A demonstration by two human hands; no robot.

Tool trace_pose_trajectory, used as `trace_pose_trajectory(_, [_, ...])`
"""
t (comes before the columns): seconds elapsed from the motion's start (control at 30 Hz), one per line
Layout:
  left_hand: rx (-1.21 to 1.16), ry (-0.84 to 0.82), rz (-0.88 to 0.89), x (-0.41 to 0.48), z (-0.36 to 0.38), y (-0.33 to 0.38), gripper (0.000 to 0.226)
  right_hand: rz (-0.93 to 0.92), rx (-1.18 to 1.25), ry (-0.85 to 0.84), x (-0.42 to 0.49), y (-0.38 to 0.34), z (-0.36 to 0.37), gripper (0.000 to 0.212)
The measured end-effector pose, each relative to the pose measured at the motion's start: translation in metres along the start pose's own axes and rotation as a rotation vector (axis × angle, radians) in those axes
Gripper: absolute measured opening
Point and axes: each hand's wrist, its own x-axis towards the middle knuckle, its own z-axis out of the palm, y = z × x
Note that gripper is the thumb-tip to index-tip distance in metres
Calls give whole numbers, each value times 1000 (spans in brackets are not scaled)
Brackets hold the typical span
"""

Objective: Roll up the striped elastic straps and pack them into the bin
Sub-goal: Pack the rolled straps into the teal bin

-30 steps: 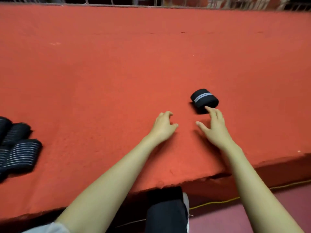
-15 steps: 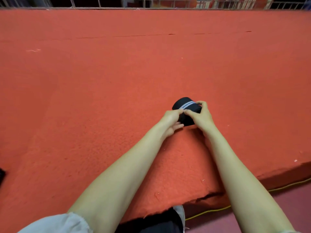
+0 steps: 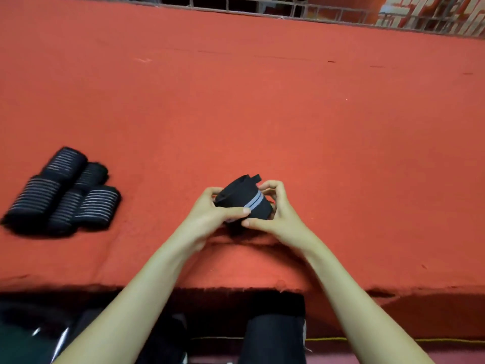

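A rolled black elastic strap with two grey stripes [image 3: 242, 199] is held just above the red felt table [image 3: 262, 114], near its front edge. My left hand [image 3: 210, 214] grips the roll from the left, thumb across its front. My right hand [image 3: 275, 214] grips it from the right, fingers curled over the top and thumb underneath. A short black tab sticks out at the roll's top. No bin is in view.
Several rolled black straps with thin white stripes [image 3: 63, 193] lie in a pile at the left of the table. A metal railing [image 3: 288, 9] runs along the far edge. Below the front edge are my dark-trousered leg [image 3: 273, 337] and dark objects on the floor.
Both hands reached the lone roll, closed on it and lifted it toward me. The camera turned left, bringing the pile of rolls back into view.
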Motion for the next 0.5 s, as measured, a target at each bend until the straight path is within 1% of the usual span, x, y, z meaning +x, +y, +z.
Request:
trace_pose_trajectory(0.07, [-101,111,39,-27,-38,-8,74,-47,-24,-103,7,-16,40,62])
trace_pose_trajectory(0.13, [-107,230,109,-56,-73,-19,78,-85,-23,-210,14,-31,80,58])
trace_pose_trajectory(0.3, [-109,466,175,-133,-165,-50,81,-191,-94,-520,28,-65,190,52])
trace_pose_trajectory(0.4, [-119,623,171,-176,-216,-66,79,-280,-130,-649,31,-84,258,50])
trace_pose_trajectory(0.5, [-112,758,169,-212,-256,-80,75,-323,-148,-778,28,-96,322,50])
